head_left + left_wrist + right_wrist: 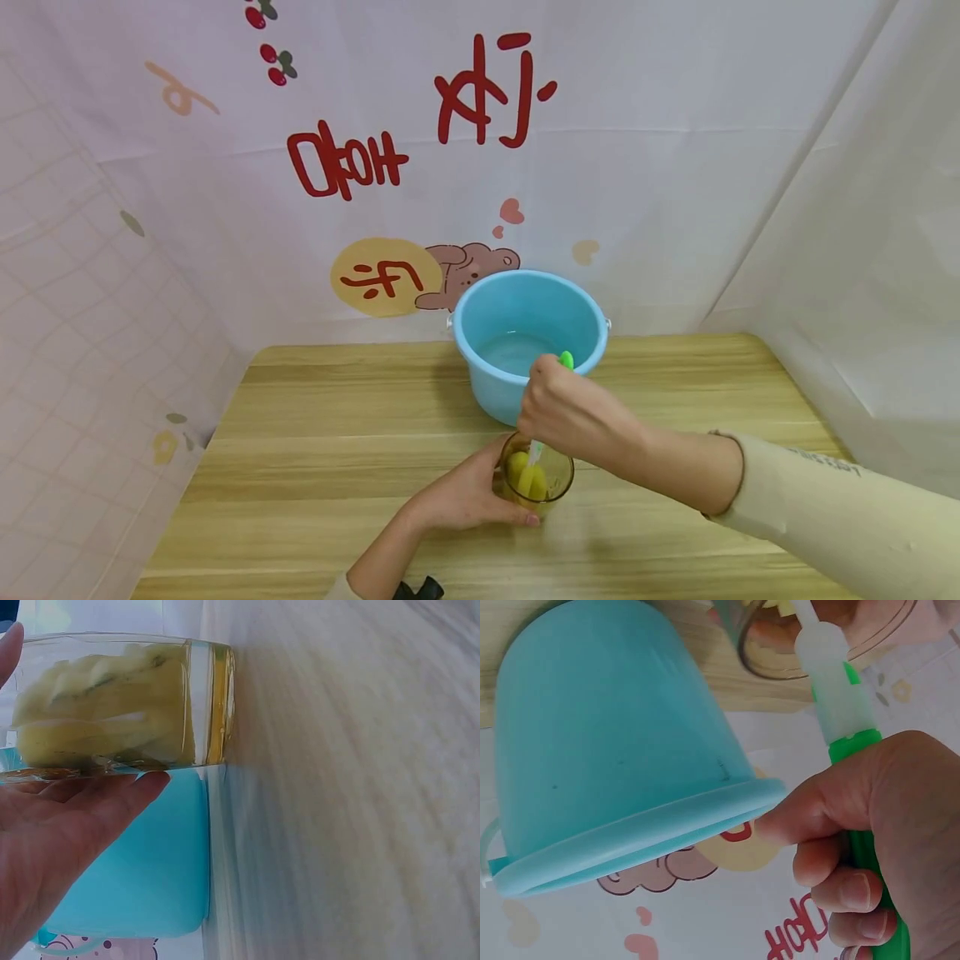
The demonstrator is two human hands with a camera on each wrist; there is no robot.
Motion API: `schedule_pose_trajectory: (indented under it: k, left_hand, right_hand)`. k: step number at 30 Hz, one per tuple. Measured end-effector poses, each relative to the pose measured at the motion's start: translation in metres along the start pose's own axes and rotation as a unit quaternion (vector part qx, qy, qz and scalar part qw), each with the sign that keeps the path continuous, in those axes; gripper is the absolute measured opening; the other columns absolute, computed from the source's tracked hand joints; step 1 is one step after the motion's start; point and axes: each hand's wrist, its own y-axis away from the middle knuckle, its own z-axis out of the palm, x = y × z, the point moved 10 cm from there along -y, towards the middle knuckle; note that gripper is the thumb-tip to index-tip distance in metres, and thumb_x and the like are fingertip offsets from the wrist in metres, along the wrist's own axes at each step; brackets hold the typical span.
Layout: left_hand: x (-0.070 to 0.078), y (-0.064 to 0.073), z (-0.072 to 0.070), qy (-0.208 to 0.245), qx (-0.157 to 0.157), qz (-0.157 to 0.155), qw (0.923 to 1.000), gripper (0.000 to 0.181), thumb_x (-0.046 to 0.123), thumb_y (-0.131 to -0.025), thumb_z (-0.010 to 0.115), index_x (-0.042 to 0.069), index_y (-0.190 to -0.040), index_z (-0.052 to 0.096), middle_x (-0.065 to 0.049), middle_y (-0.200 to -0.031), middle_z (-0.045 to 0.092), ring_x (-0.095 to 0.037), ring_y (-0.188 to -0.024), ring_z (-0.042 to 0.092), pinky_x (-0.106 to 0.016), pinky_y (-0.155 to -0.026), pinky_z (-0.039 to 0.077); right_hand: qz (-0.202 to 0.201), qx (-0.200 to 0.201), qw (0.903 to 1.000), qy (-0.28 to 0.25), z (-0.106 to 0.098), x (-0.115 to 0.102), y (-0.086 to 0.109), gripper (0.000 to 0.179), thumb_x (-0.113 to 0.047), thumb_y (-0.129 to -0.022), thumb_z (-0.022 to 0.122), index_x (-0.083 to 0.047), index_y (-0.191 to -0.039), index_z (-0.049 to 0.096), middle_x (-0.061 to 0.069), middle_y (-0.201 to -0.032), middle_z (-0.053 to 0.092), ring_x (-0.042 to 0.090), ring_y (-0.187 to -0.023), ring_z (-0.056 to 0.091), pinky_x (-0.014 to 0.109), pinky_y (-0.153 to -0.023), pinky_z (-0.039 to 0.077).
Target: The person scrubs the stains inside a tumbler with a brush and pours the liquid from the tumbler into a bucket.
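Near the front middle of the table, my left hand (467, 493) grips an amber glass cup (561, 482) around its side, thumb nearest me and fingers on the far side. My right hand (576, 414) curls in a fist around the green handle (856, 748) of a cup brush, above the cup's mouth. The brush's white neck (823, 656) runs down into the cup. Its yellow sponge head (105, 709) fills much of the inside, pressed against the glass in the left wrist view. The cup stands upright, its base close to the tabletop.
A light blue bucket (489, 385) with water in it stands just behind the cup, its rim close to my right hand. The wooden table (337, 433) ends at a printed white cloth (675, 208) at the back and sides. Something black (426, 588) shows beside my left wrist.
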Motion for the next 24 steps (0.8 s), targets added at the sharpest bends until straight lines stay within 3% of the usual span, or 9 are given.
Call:
schedule_pose_trajectory:
  k: [8, 18, 24]
  left_hand:
    - [0.001, 0.001, 0.000, -0.008, 0.003, 0.009, 0.9999, 0.086, 0.020, -0.088, 0.088, 0.024, -0.156, 0.036, 0.003, -0.144, 0.055, -0.012, -0.129, 0.055, -0.030, -0.109, 0.045]
    - [-0.002, 0.002, -0.001, -0.019, 0.007, -0.004, 0.9998, 0.090, 0.022, -0.088, 0.089, 0.024, -0.159, 0.033, 0.006, -0.148, 0.051, -0.012, -0.134, 0.050, -0.030, -0.113, 0.041]
    - [-0.002, 0.003, -0.001, -0.022, 0.008, -0.008, 0.9997, 0.088, 0.022, -0.088, 0.089, 0.025, -0.157, 0.035, 0.007, -0.150, 0.049, -0.012, -0.138, 0.046, -0.031, -0.115, 0.038]
  right_hand:
    - [0.008, -0.010, 0.9994, -0.033, 0.016, 0.006, 0.005, 0.041, -0.002, -0.073, 0.062, -0.023, -0.055, 0.032, -0.002, -0.054, 0.022, 0.016, -0.057, 0.017, 0.029, -0.060, 0.020]
    - [0.020, -0.018, 0.9974, -0.067, 0.025, 0.010, 0.017, 0.038, -0.005, -0.070, 0.059, -0.023, -0.055, 0.030, -0.003, -0.054, 0.019, 0.015, -0.057, 0.016, 0.028, -0.060, 0.018]
    - [0.029, -0.017, 0.9975, -0.062, 0.024, 0.013, 0.025, 0.033, -0.006, -0.070, 0.061, -0.017, -0.051, 0.036, 0.001, -0.047, 0.034, 0.016, -0.048, 0.032, 0.025, -0.056, 0.024]
